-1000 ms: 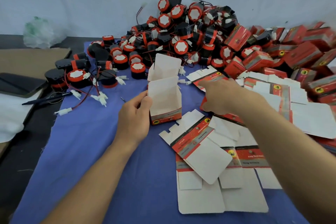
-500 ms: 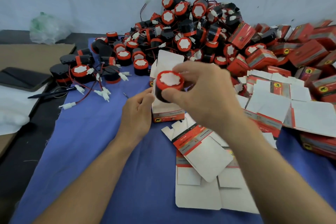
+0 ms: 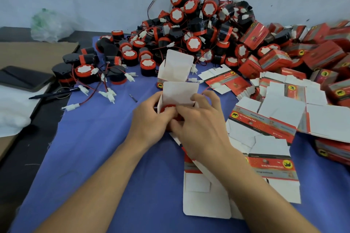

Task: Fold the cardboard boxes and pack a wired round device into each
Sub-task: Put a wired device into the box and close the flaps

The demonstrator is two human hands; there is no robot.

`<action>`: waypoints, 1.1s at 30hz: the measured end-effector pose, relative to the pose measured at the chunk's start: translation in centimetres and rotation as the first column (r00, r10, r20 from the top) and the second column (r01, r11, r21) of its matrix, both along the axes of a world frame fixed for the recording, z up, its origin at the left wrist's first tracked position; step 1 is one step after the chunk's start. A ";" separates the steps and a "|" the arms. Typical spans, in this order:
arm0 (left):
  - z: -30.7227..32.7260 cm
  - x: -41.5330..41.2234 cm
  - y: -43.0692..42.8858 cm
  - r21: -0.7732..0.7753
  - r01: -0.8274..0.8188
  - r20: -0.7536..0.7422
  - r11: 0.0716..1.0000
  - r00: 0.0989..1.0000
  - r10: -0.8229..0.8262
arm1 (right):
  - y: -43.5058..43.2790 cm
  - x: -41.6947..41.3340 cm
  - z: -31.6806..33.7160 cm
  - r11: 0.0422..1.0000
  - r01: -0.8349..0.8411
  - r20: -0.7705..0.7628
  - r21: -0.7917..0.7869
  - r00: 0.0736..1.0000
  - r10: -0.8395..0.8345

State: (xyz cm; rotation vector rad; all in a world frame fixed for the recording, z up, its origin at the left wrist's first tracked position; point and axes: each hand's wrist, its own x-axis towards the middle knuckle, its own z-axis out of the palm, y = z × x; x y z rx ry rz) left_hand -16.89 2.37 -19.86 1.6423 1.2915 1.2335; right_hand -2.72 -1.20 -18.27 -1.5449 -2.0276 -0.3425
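An open cardboard box [image 3: 180, 92], white inside with its top flaps up, stands on the blue cloth [image 3: 91, 147] at the centre. A round red-and-black wired device [image 3: 167, 108] sits in the box's mouth, mostly covered by fingers. My left hand [image 3: 151, 121] grips the box's near left side. My right hand [image 3: 200, 125] holds the device from the right, with fingers curled over the box's edge. A second open box [image 3: 176, 66] stands just behind. A big heap of loose devices [image 3: 191, 30] lies beyond it.
Flat unfolded box blanks [image 3: 269, 130] are spread right of my hands, and more [image 3: 206, 191] lie under my right forearm. Packed red boxes [image 3: 322, 55] are piled at the far right. A pen [image 3: 53, 93], a dark phone [image 3: 22, 77] and brown cardboard [image 3: 28, 53] lie at the left.
My right hand picked a device from the pile, carried it over and lowered it into the box. My left hand stayed on the box, which now sits nearer to me.
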 end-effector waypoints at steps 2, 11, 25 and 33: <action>-0.3 -0.1 0.2 -0.021 -0.014 -0.042 1.000 0.999 0.013 | -0.1 1.1 0.3 0.997 -0.064 -0.268 -0.034 0.962 0.053; 0.2 -0.1 0.0 -0.038 0.172 -0.010 0.984 0.985 -0.173 | 2.9 5.8 1.6 0.836 -0.219 -0.825 -0.503 0.411 -0.389; 0.3 0.2 -0.6 -0.005 0.080 -0.073 0.997 0.994 -0.080 | 2.0 7.2 2.6 0.953 0.052 -0.817 -0.298 0.503 -0.283; 0.5 0.0 -0.7 -0.025 0.115 -0.038 0.993 0.993 -0.115 | 2.8 6.7 1.9 0.878 -0.317 -0.924 -0.358 -0.015 -0.382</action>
